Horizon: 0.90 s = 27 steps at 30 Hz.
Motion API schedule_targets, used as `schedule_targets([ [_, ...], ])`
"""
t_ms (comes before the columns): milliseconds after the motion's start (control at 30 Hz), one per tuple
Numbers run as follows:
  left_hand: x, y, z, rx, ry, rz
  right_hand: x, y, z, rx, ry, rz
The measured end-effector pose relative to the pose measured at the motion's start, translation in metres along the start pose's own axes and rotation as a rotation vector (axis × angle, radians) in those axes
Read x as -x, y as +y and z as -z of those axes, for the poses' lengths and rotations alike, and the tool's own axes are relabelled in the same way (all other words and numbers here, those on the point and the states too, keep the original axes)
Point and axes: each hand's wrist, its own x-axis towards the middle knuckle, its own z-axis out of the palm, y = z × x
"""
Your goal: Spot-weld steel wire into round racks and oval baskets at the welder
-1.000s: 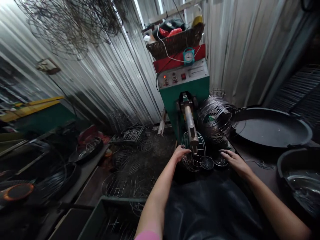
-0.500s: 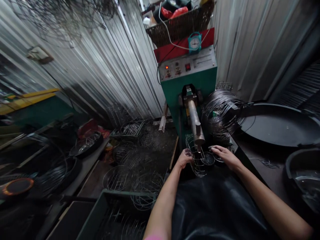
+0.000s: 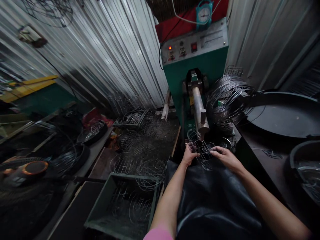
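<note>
A wire frame (image 3: 205,156) of thin bent rods sits under the metal arm (image 3: 199,108) of a green machine (image 3: 175,80). My left hand (image 3: 190,154) grips its left side, fingers closed on the wire. On the other side, my right hand (image 3: 222,156) has thumb and fingers pinched together at the frame's right edge, beside the electrode tip (image 3: 202,136). Small round dishes lie just behind the hands, partly hidden.
A coil of wire (image 3: 228,100) hangs right of the machine, beside a large black pan (image 3: 282,115). Lower left stands a green crate (image 3: 120,226) holding wire pieces, with more wire parts (image 3: 140,143) behind it. A black tub (image 3: 293,166) is at the right.
The view has tilted down and shifted. My right hand has come in from the right and closed at the wire frame. The frame has turned more level between both hands.
</note>
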Motion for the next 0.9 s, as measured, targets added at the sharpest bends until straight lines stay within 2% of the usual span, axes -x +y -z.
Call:
schedule_targets([
  [533,-0.001,0.004,-0.016,0.068,0.066,0.131,-0.025,-0.007,-0.003,0.131,0.121,0.143],
  [700,0.008,0.005,-0.014,0.020,0.063,0.190,-0.020,-0.005,-0.002,0.090,0.116,0.120],
  [900,0.014,0.009,-0.011,-0.038,0.081,0.227,-0.012,-0.002,0.001,0.119,0.047,0.121],
])
